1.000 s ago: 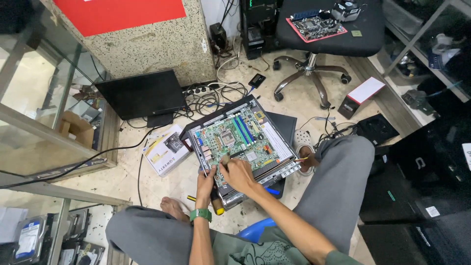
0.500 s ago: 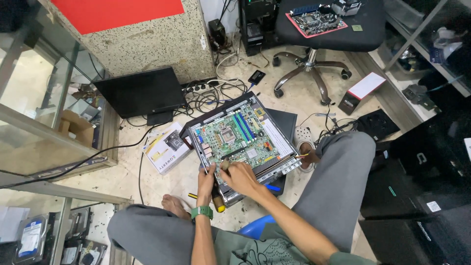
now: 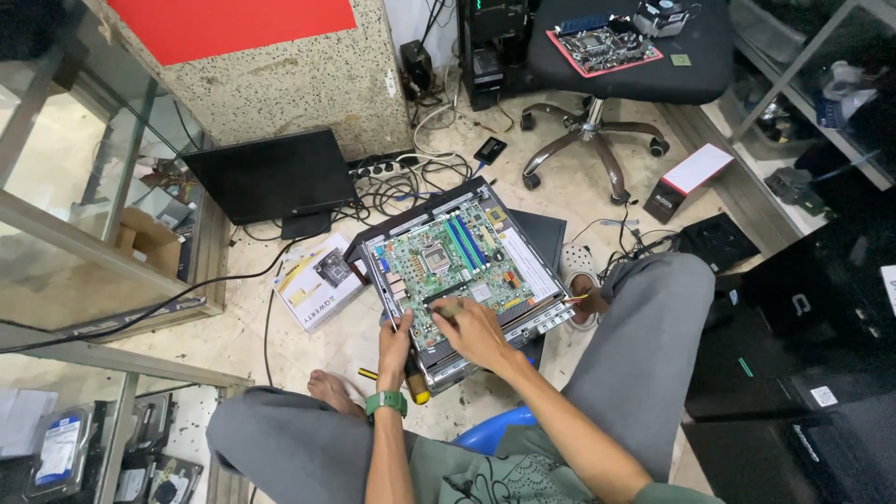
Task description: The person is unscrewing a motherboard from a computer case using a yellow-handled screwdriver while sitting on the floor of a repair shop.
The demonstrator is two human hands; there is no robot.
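Glass-fronted shelving fills the far left of my feed, with boxed hard drives (image 3: 61, 448) on the low shelf at bottom left. Next, a red panel (image 3: 229, 26) on the speckled wall, a dark flat monitor (image 3: 271, 175) leaning below it, and on the floor a white carton (image 3: 317, 280) with yellow trim and a pictured component, lying just left of the work. Centre: the open computer chassis (image 3: 457, 271) on the floor, its green motherboard (image 3: 448, 261) up, long axis running from near-left to far-right, blue memory slots toward the far side. Left hand (image 3: 394, 341), green watch on the wrist, is clamped on the chassis's near-left edge; a yellow-handled screwdriver (image 3: 415, 385) lies just beside it, whether gripped I cannot tell. Right hand (image 3: 471, 329) rests on the board's near edge, fingers curled over something small and hidden; I cannot tell what, if anything, it pinches. Board lies directly ahead of both hands, right hand nearer its middle. Further right: a black swivel chair (image 3: 616, 56) carrying a second circuit board on a red mat, then a flat box (image 3: 686, 179), white lid with red sides, on the floor.
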